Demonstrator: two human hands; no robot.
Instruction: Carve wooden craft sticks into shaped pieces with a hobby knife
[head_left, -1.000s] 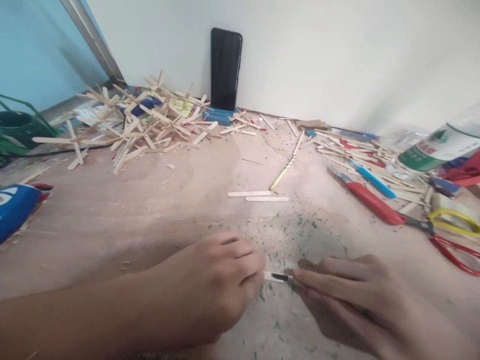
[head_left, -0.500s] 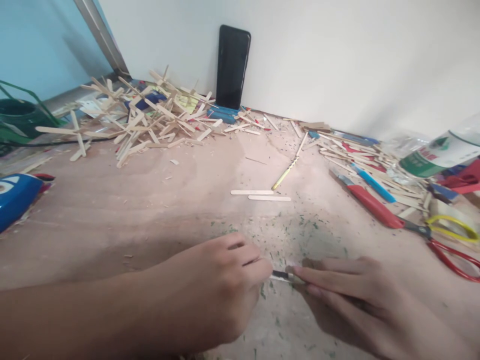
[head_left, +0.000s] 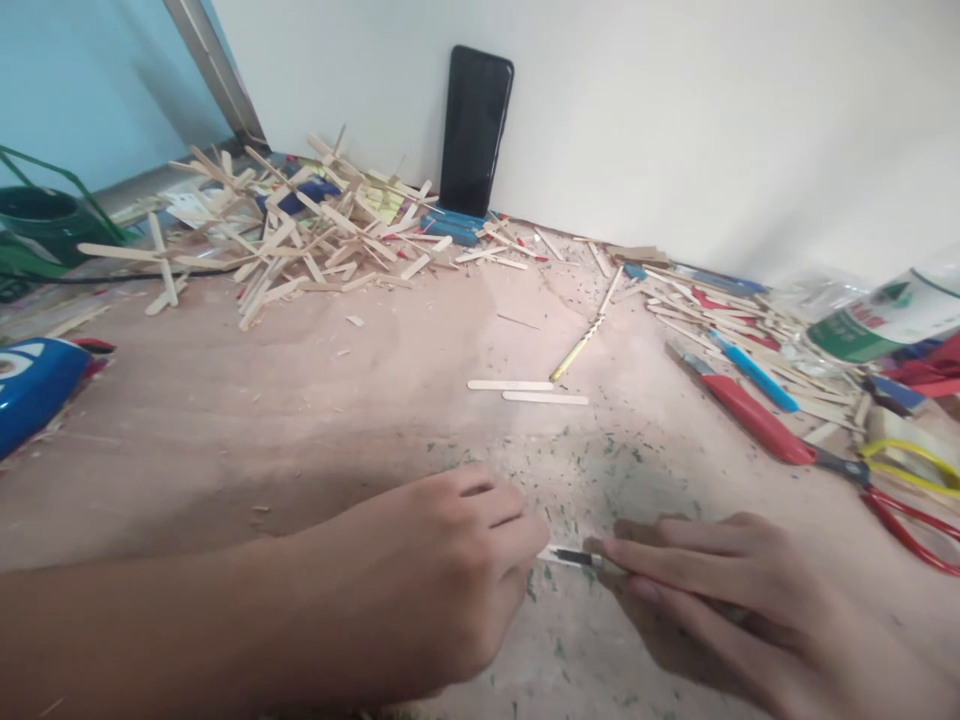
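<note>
My left hand [head_left: 472, 580] is closed in a pinch, knuckles up, low in the middle of the head view. A narrow white end [head_left: 552, 552], apparently of a flat craft stick, pokes out from its fingertips; the remainder is hidden. Opposite it, my right hand [head_left: 720, 580] pinches a slim tool [head_left: 581, 558] with a dark flat tip and a pale collar. That tip lies against or just over the white strip; exact contact is unclear. Its handle disappears under my fingers, so I cannot tell the tool's kind. Green shavings [head_left: 600, 450] are scattered around both hands.
Two craft sticks [head_left: 529, 391] and a yellow patterned rod [head_left: 577, 350] lie ahead. Crossed sticks [head_left: 300, 240] are heaped back left, near a propped phone [head_left: 476, 130]. Rightward are scissors [head_left: 911, 520], a red-handled tool [head_left: 757, 415], a blue pen-like stick [head_left: 754, 372] and a bottle [head_left: 870, 325].
My right hand has drawn slightly rightward with the slim tool, exposing more white strip beside its dark tip. My left hand keeps its pinch. The whole view has shifted a little.
</note>
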